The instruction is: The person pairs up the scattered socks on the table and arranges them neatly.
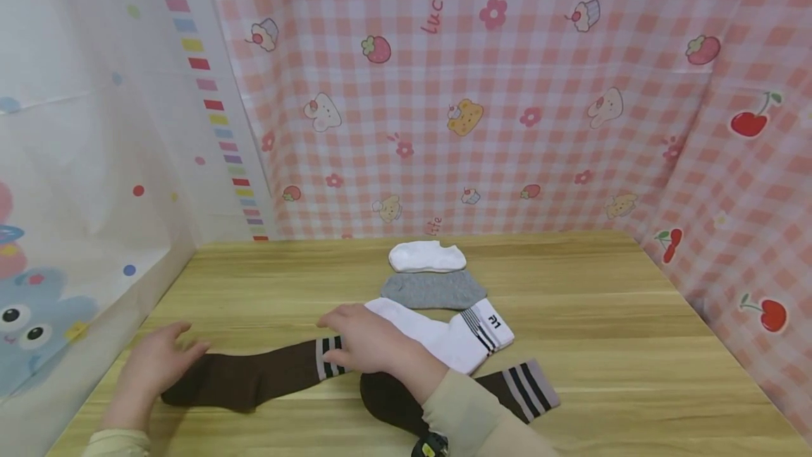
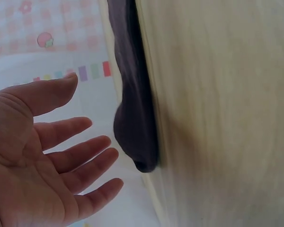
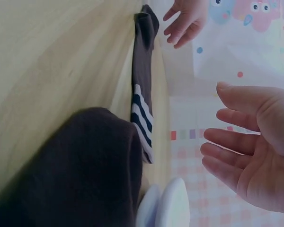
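A long dark brown sock (image 1: 254,376) with grey and black stripes at its cuff lies flat on the left of the wooden table. My left hand (image 1: 158,362) hovers by its toe end, fingers loosely spread; the left wrist view shows a gap between the fingertips and the sock (image 2: 137,94). Over the striped cuff is my right hand (image 1: 374,344), its fingers relaxed and apart from the fabric in the right wrist view. Neither hand holds anything. A matching dark brown sock (image 1: 390,404) lies under my right forearm, which hides its middle.
Behind the right hand lie a white sock (image 1: 438,337) with a striped cuff, a short grey sock (image 1: 434,290) and a short white sock (image 1: 426,257), stacked in a column. Patterned cloths (image 1: 444,69) hang around the table's back and sides.
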The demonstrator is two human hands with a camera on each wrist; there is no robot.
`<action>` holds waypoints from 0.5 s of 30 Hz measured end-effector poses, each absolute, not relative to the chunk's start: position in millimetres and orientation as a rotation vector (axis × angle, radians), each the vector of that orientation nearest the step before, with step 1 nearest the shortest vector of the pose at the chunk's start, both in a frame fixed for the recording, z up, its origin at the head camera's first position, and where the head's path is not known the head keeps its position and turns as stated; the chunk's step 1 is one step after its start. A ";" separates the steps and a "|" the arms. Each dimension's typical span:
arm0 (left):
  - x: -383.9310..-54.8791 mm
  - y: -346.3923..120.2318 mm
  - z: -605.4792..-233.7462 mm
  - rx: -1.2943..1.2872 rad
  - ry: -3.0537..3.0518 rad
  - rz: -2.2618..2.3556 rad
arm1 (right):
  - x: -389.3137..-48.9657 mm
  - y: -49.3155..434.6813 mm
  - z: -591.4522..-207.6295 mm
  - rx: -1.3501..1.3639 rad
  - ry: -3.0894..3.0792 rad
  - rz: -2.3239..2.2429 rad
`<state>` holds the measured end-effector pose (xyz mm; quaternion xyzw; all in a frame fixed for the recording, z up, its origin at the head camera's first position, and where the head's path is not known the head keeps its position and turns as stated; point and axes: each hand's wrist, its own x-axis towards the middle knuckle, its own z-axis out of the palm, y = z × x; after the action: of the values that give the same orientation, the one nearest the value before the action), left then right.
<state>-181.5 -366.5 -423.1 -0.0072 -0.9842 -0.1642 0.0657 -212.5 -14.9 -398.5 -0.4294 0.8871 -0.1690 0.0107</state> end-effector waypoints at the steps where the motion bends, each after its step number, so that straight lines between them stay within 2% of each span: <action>1: -181.7 -367.8 -423.3 -0.015 -2.978 -0.503 | -212.5 -16.4 -399.8 -1.338 2.766 -0.526; 15: -183.3 -382.6 -427.5 0.058 -3.070 -0.601 | -212.8 -36.4 -413.4 -1.247 2.836 -0.357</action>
<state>-183.3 -382.6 -427.5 0.0185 -0.9812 -0.1920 0.0062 -212.8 -36.4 -413.4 -0.3998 0.9094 -0.1143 0.0115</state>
